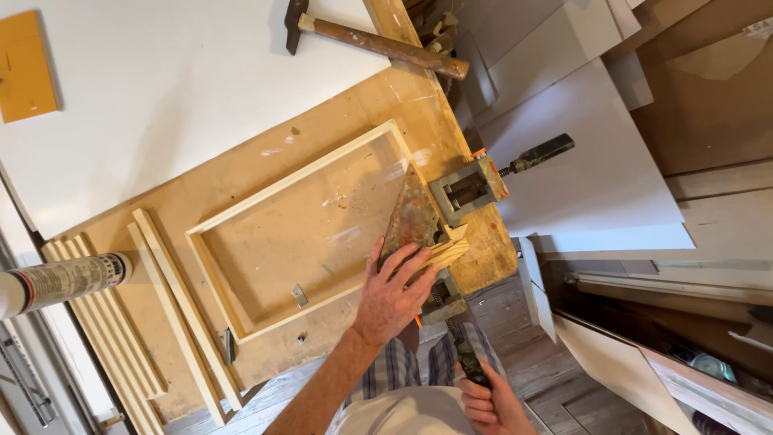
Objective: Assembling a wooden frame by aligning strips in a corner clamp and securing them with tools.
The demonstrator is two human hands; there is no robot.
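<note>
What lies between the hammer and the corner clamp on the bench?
Head view: only bare bench board and a wooden strip's end lie between hammer and corner clamp.

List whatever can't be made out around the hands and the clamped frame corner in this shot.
- Head view: the frame corner joint, hidden under the left hand and the corner clamp.
- Head view: the right hand, cut off by the bottom edge; its grip on the dark clamp handle shows only partly.
- Head view: the tube, cut off by the left edge.
</note>
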